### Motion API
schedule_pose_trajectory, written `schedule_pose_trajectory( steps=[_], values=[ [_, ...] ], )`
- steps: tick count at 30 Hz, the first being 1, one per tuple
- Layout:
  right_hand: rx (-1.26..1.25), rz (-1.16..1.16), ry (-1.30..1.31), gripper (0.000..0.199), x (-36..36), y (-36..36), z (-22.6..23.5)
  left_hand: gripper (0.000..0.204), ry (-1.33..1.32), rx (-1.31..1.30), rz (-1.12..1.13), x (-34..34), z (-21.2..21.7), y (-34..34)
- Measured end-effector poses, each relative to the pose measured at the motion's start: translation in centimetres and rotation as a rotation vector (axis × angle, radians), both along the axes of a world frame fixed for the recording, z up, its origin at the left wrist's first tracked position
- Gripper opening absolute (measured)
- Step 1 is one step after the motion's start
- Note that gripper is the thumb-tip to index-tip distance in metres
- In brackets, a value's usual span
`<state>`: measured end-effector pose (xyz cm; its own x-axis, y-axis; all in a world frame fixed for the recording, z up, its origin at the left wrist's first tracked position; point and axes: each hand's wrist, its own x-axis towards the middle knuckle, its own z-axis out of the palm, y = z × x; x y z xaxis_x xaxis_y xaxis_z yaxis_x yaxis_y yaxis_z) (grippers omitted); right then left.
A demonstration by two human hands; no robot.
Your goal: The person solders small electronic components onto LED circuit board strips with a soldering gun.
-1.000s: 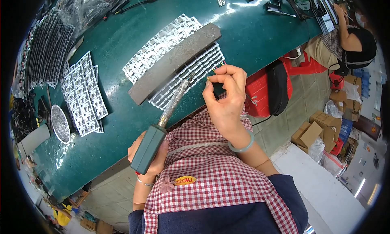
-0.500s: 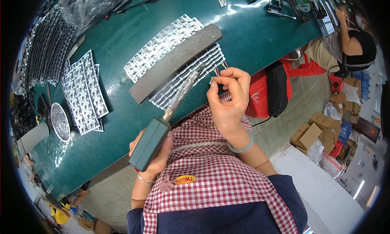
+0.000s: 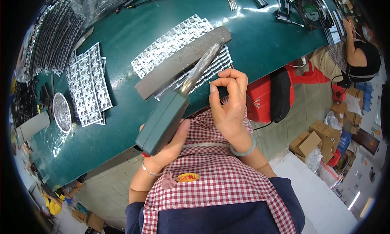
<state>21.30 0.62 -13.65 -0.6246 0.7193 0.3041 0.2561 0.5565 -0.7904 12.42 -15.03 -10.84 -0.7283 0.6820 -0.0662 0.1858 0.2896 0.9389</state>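
Observation:
My left hand (image 3: 168, 146) is wrapped round the dark green body of a soldering iron (image 3: 164, 118). Its long, worn metal barrel slants up and right, with the tip over the far right part of a grey bar (image 3: 183, 59). That bar lies across sheets of white circuit boards (image 3: 170, 41); narrow board strips (image 3: 207, 73) show along its near side. My right hand (image 3: 230, 102) is closed in a pinch just right of the strips. What sits between thumb and forefinger is too small to make out. Thin coloured wires (image 3: 230, 66) show above the fingers at the strips' right end.
More board sheets (image 3: 87, 87) lie to the left, near a round white dish (image 3: 62, 112). Dark strips (image 3: 57, 35) are piled at far left beside clear plastic (image 3: 101, 6). A fan (image 3: 312, 12) stands far right, near a co-worker (image 3: 359, 57). A red stool (image 3: 260, 96) is beside the table.
The soldering iron has moved up and right, its tip passing from the strips to over the bar. My right hand keeps its pinch almost in place. The whole view has shifted slightly.

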Motion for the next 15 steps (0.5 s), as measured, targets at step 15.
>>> schedule_pose_trajectory(
  steps=[15],
  values=[
    [0.052, 0.236, 0.07, 0.017, 0.0, 1.3, -0.5, 0.034, -0.161, 0.238, 0.203, 1.4, -0.4, 6.8]
  ],
)
